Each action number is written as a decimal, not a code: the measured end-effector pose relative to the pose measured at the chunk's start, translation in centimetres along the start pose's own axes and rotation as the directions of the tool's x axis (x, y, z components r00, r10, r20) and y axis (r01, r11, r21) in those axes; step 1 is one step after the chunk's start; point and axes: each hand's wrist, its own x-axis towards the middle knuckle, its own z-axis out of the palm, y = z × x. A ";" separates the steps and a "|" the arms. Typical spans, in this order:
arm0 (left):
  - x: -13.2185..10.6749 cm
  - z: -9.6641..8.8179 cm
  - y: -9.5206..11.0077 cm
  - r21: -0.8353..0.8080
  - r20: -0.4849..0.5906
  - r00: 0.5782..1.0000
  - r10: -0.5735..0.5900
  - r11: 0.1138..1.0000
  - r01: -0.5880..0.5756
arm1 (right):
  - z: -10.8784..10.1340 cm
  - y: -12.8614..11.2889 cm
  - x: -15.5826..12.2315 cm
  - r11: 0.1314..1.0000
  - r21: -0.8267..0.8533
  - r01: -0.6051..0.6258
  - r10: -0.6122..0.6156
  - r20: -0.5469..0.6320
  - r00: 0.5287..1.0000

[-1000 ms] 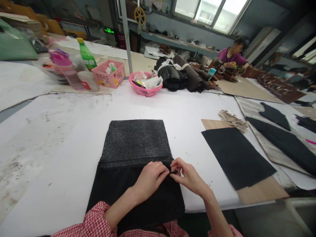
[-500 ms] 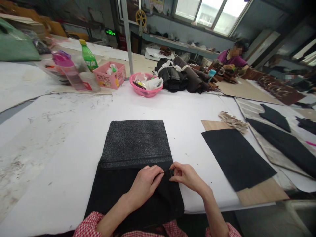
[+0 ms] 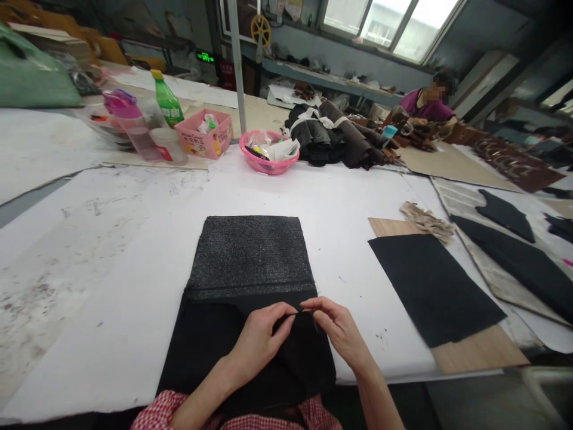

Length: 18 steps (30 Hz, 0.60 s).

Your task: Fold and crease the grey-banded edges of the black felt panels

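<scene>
In front of me lies a piece of black fabric, its near part hanging over the table's front edge. Its far section is a speckled dark grey panel, with a seam or fold line between the two. My left hand pinches the fabric's upper edge near the right side, thumb against fingers. Close beside it, my right hand pinches the same edge. The cloth is lifted slightly between them. Whether anything small is in the right fingertips is hidden.
On the right, a black fabric sheet lies on a wooden board, beside a crumpled beige glove. Along the back stand a pink basin, a pink box, bottles and dark rolled material. A person sits at the far right.
My right hand has moved in toward my left and turned over the fabric edge. The edge is now raised between both hands. The whole view has shifted slightly.
</scene>
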 end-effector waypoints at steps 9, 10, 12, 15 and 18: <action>-0.6 0.1 0.0 0.088 -0.003 1.000 0.029 0.996 -0.029 | 1.7 -0.3 -0.1 0.998 -0.054 -0.020 0.017 -0.062 0.998; -0.6 0.1 0.0 0.092 -0.001 1.000 0.030 0.995 -0.030 | 1.7 -0.2 -0.2 0.999 -0.044 -0.024 0.021 -0.054 0.998; -0.7 0.1 -0.1 0.096 0.004 1.000 0.029 0.995 -0.029 | 1.6 -0.1 -0.3 0.999 -0.021 -0.030 0.029 -0.042 0.999; -0.8 0.1 -0.1 0.099 0.007 1.000 0.028 0.995 -0.029 | 1.4 -0.1 -0.5 0.999 0.008 -0.050 0.050 -0.042 0.998; -0.9 0.1 -0.2 0.097 0.009 1.000 0.030 0.995 -0.031 | 1.2 -0.2 -0.8 0.997 0.035 -0.064 0.066 -0.041 0.997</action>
